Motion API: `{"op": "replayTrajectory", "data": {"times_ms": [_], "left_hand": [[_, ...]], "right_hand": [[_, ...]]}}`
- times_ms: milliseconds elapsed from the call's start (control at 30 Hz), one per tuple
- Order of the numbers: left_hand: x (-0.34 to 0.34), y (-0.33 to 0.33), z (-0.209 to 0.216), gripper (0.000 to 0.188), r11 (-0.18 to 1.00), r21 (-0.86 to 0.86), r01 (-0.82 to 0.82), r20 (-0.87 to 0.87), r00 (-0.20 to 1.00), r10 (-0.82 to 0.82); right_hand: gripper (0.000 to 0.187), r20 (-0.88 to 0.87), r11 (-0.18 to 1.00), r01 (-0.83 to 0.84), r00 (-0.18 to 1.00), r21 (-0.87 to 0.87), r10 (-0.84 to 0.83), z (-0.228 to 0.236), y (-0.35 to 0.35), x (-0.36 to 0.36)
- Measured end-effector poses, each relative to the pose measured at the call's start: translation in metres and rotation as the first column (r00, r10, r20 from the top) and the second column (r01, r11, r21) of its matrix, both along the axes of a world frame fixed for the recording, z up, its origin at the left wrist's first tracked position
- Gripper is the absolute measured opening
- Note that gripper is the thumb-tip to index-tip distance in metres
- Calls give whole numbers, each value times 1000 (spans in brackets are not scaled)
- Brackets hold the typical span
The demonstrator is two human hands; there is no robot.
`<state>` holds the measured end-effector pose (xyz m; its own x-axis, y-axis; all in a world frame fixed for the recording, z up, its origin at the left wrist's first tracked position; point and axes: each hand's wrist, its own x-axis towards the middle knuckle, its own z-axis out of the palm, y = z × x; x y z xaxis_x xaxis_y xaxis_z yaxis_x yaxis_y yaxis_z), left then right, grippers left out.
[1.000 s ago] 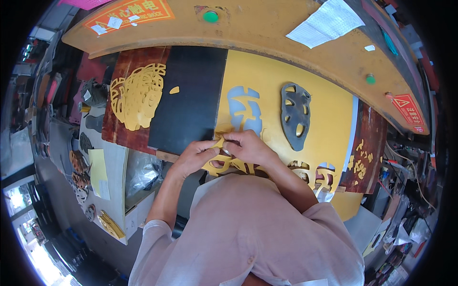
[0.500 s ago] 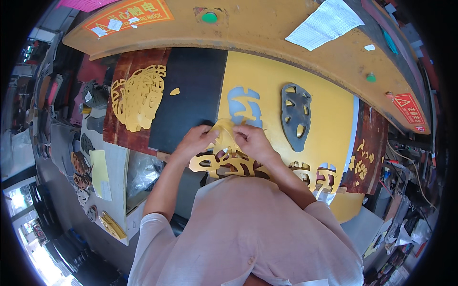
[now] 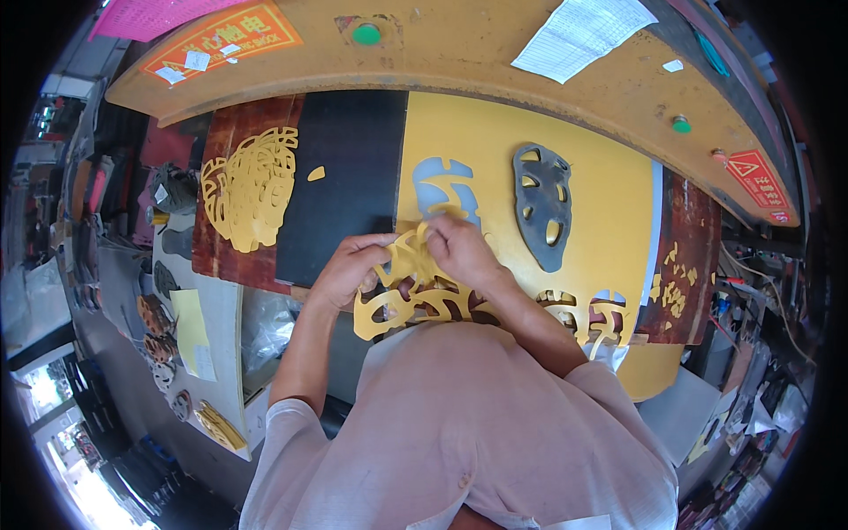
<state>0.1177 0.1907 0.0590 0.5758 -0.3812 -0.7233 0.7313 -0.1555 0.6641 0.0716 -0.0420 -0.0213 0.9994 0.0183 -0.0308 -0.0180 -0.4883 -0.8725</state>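
Note:
A thin yellow cut-out piece (image 3: 406,258) with holes hangs between my hands, in front of the near edge of a yellow sheet (image 3: 495,124). My left hand (image 3: 356,267) pinches its left side. My right hand (image 3: 461,252) has its fingers closed on the upper right of the piece. Just beyond the hands, the sheet has cut-through openings (image 3: 446,190) that show pale blue. Below them, the sheet's cut-up near edge (image 3: 386,311) hangs close to my body. A dark grey sole-shaped die (image 3: 541,208) with several openings lies on the sheet to the right.
A pile of yellow cut-outs (image 3: 252,190) sits on the reddish board at left; one small yellow scrap (image 3: 316,174) lies on the black board (image 3: 344,177). More scraps (image 3: 673,287) lie at right. An orange-brown machine beam (image 3: 459,53) with green buttons (image 3: 367,34) spans the far side.
My right hand has moved slightly up, and the yellow piece between my hands has turned and spread open. My left hand has shifted a little. The view has tilted slightly.

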Motion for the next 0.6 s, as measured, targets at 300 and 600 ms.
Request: {"op": "replayTrajectory", "data": {"times_ms": [300, 600], "left_hand": [[28, 49, 42, 39, 956, -169, -238, 303, 911, 280], [148, 160, -10, 70, 312, 798, -515, 596, 601, -533]], "right_hand": [[26, -253, 996, -51, 967, -67, 33, 14, -61, -4], [21, -98, 954, 222, 974, 201, -206, 3, -85, -46]]}}
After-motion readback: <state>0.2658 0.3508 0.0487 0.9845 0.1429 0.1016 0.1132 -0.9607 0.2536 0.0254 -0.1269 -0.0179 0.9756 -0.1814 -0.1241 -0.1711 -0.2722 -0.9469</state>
